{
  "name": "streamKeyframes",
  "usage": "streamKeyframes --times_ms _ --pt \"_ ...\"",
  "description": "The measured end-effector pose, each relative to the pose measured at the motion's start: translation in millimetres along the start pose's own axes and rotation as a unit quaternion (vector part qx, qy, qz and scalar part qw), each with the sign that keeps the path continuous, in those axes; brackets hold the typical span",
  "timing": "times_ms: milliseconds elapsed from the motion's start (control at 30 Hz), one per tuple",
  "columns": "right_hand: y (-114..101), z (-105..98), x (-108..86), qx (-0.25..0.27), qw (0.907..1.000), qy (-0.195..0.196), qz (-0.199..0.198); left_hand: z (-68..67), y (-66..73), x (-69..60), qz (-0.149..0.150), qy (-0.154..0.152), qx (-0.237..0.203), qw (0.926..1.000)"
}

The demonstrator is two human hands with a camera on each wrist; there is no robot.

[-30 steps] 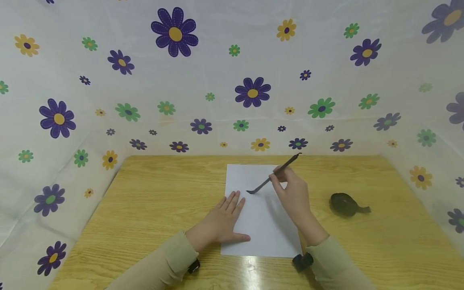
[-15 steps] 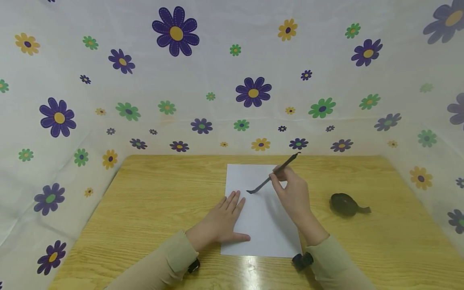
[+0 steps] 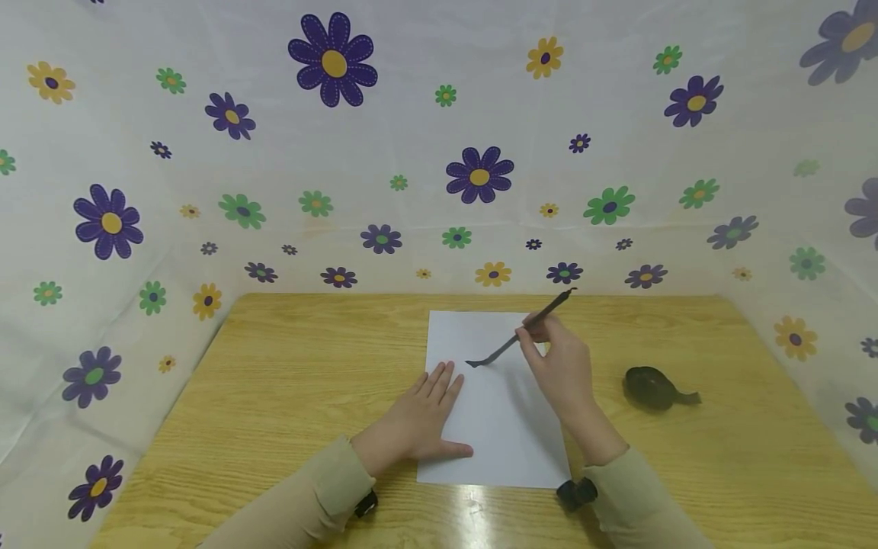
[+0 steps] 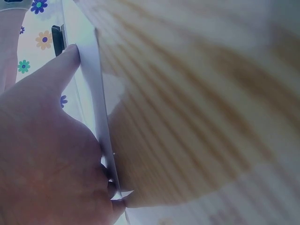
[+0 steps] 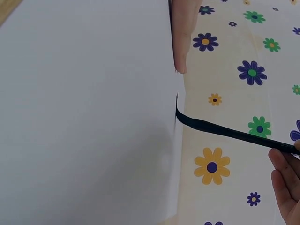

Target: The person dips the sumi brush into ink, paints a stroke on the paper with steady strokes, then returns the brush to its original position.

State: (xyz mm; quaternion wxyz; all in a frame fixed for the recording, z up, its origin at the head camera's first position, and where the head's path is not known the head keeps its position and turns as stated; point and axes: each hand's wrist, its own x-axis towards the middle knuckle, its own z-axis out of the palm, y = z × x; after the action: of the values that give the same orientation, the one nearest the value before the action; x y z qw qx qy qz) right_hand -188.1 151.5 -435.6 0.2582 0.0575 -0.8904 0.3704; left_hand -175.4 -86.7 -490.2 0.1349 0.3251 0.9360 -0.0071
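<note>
A sheet of white paper (image 3: 504,457) lies on the wooden table. My left hand (image 3: 421,415) rests on its left side with fingers spread, and the left wrist view shows the thumb (image 4: 65,65) over the paper's edge. Between the thumb and fingers of my right hand (image 3: 562,366) is a dark calligraphy brush (image 3: 507,345), held slanting up to the right. Its dark tip (image 5: 180,116) bends against the paper, just right of the left fingertips. A short dark stroke (image 3: 469,363) shows at the tip; where ink ends and bristles begin is hard to tell.
A small dark dish with a handle (image 3: 652,387) stands on the table (image 3: 302,366) to the right of the paper. A white cloth with flowers (image 3: 384,137) hangs behind and on both sides. A black wrist camera (image 3: 576,494) sits near the paper's lower right corner.
My right hand and the brush handle have shifted slightly to the right, and the dark line at the brush tip looks a little longer. The left hand and paper stay where they were.
</note>
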Motion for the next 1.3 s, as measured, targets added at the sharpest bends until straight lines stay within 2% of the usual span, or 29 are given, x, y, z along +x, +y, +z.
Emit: streamKeyframes --times_ms 233,500,633,900,1300 --pt "8 -5 -0.3 0.002 0.9999 0.009 0.005 0.8 0.5 -0.4 -0.001 -0.001 -0.002 1.0000" --pt "13 -15 -3.1 0.010 0.9994 0.018 0.029 -10.2 4.3 -4.8 -0.002 -0.012 -0.012 0.9999" --pt "17 -20 -4.4 0.012 0.9992 0.030 0.024 -13.2 5.6 -6.7 -0.004 -0.011 -0.012 0.9999" --pt "25 -27 -6.8 0.000 0.9984 0.055 0.013 -13.2 5.5 -6.6 -0.002 -0.012 -0.015 0.9998" --pt "34 -39 -12.2 -0.024 0.9982 0.051 0.020 -8.8 3.4 -4.9 0.001 -0.009 -0.017 0.9998"
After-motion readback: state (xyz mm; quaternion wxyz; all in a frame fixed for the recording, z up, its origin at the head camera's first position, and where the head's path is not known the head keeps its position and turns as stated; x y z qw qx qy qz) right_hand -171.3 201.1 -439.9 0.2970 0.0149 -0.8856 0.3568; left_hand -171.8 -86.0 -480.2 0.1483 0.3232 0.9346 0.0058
